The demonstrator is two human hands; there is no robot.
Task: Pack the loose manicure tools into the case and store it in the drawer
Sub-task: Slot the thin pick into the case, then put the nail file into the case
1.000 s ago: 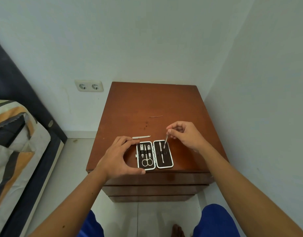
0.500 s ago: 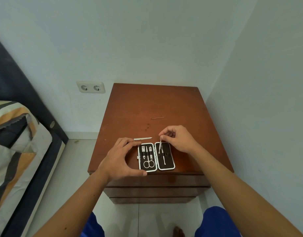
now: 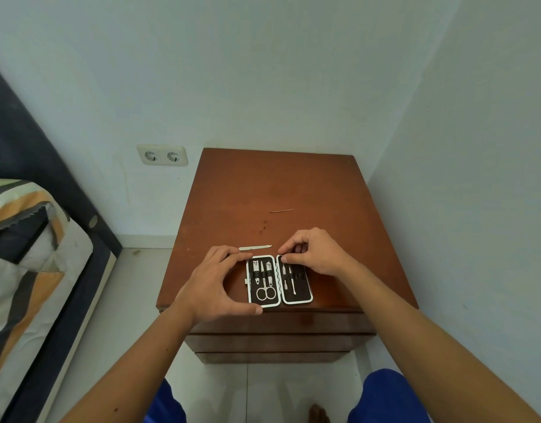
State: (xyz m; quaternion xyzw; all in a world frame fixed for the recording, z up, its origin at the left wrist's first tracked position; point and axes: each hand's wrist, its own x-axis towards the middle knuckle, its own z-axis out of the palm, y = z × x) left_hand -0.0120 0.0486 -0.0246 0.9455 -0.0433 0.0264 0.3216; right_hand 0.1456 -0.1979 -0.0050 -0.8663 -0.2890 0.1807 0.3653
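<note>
Manicure case [image 3: 279,280] lies open at the nightstand's [image 3: 278,184] front edge — my left hand [image 3: 215,283] grips its side, my right hand [image 3: 316,253] pinches a thin tool into its loop. File [image 3: 254,247] and pin [image 3: 282,210] remain loose — drawer unopened.

We see a brown wooden tabletop [image 3: 293,184] on top of some drawers. An open case [image 3: 279,280] lies near its front edge, with a flat nail file [image 3: 254,247] just behind it. A thin metal stick [image 3: 281,210] lies farther back.
</note>
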